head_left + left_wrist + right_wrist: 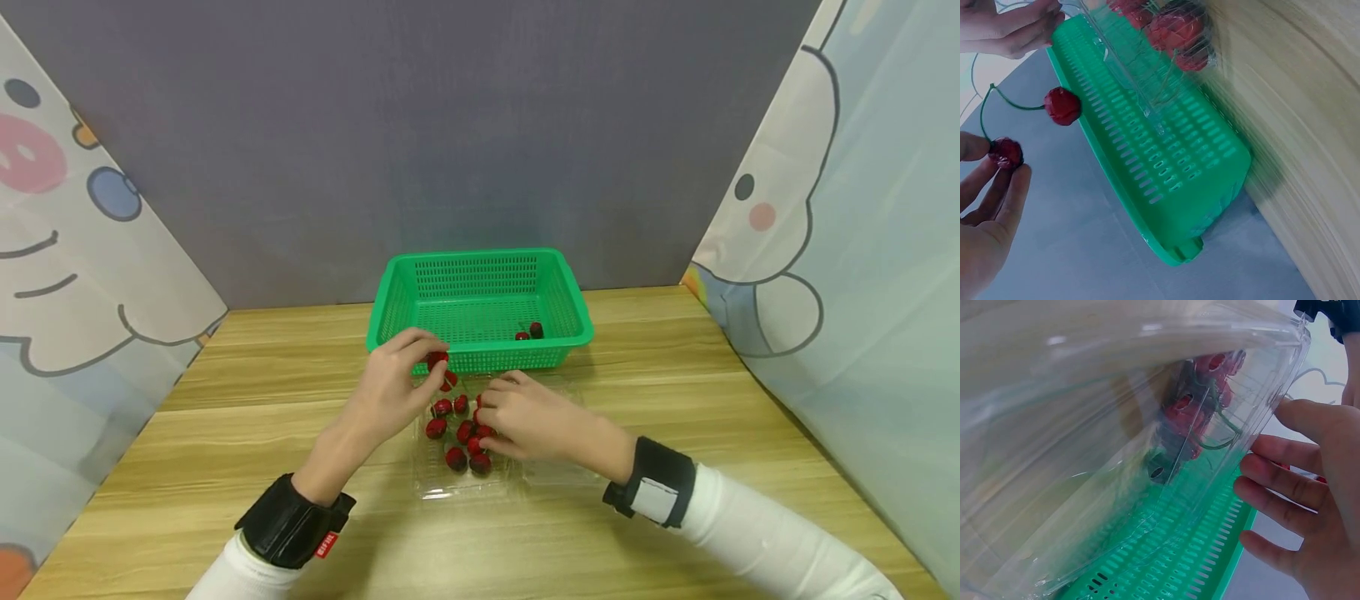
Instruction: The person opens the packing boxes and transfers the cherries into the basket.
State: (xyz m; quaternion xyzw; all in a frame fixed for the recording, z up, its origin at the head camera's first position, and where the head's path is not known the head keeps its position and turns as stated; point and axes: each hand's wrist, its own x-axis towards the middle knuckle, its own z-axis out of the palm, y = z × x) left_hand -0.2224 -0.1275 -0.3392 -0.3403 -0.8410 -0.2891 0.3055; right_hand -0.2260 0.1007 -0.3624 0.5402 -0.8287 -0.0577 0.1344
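My left hand pinches a red cherry between thumb and fingers, above the far left part of a clear plastic box. A green stem joins it to a second cherry, which hangs free. Over the right side of the box is my right hand, its fingers loosely bent and overlapping some cherries in the head view. The right wrist view has those fingers spread at the box's rim, holding nothing. Several more dark red cherries lie in the box.
Just behind the box stands a green slotted basket, with a couple of cherries at its right front. The box's clear lid lies folded out to the right. A grey wall rises behind the wooden table.
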